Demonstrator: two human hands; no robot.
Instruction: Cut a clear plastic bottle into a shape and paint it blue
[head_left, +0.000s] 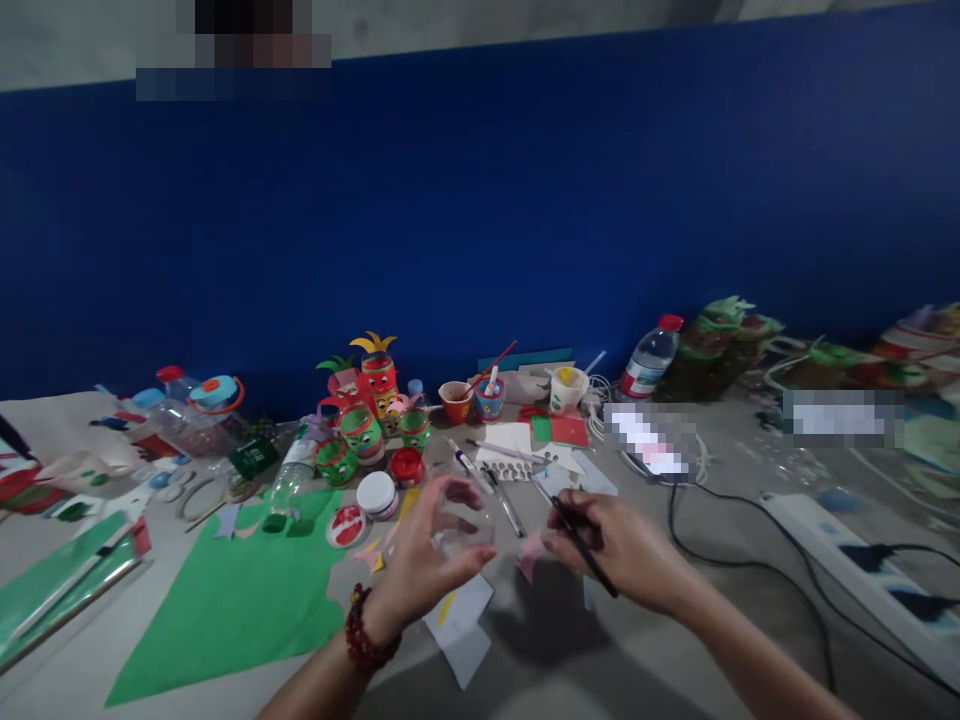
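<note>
My left hand (439, 545), with a dark red bead bracelet at its wrist, curls around a clear plastic cup-like piece (466, 522); its outline is faint. In my right hand (607, 545) is a slim paintbrush (583, 550) with a black handle, its pale end pointing forward and left. A pink paper piece (531, 556) lies just left of the right hand. Left of my left hand are a white-lidded jar (377, 495), an open red paint pot (406, 466) and a red-smeared lid (348, 526). White paper scraps (461, 635) lie below the hands.
Green paper (232, 600) covers the left side. Decorated cups (360, 435) stand behind it. Pens (506, 500) lie ahead. A water bottle (651, 358), a lit phone (649, 445) and a power strip (862, 580) with black cables are right. A blue partition (480, 220) rises behind.
</note>
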